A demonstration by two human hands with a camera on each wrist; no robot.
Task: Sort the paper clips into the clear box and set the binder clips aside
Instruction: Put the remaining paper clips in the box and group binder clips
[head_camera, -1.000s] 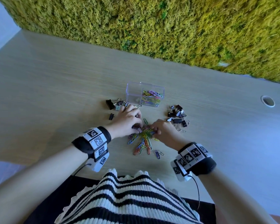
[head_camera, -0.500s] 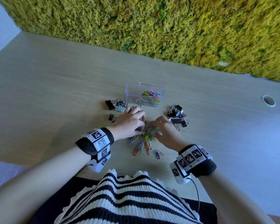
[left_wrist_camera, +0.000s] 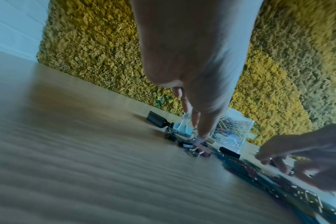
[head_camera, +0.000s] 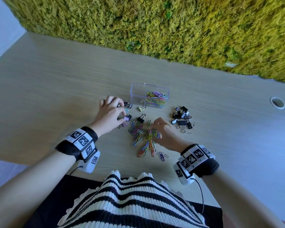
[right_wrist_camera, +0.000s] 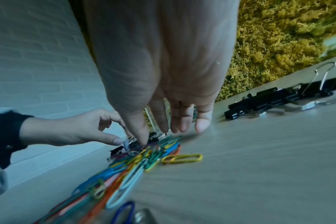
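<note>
Several colored paper clips (head_camera: 143,137) lie in a loose pile in front of me. My right hand (head_camera: 155,129) rests on the pile's right side, fingers straight with tips down among the paper clips (right_wrist_camera: 140,160). My left hand (head_camera: 123,111) hovers over a small group of binder clips (head_camera: 127,106) left of the clear box (head_camera: 138,89). Its fingers are spread and its thumb touches a lilac binder clip (head_camera: 126,118). The box holds paper clips in its right half. A second heap of black binder clips (head_camera: 182,119) sits to the right.
A black binder clip (head_camera: 141,119) and a pale yellow one (head_camera: 141,108) lie between the pile and the box. A moss wall (head_camera: 155,30) backs the wooden table (head_camera: 56,96). A cable hole (head_camera: 277,102) is at far right.
My left hand has left the paper clip pile and moved left and away to the binder clips beside the box. The right hand stays on the pile.
</note>
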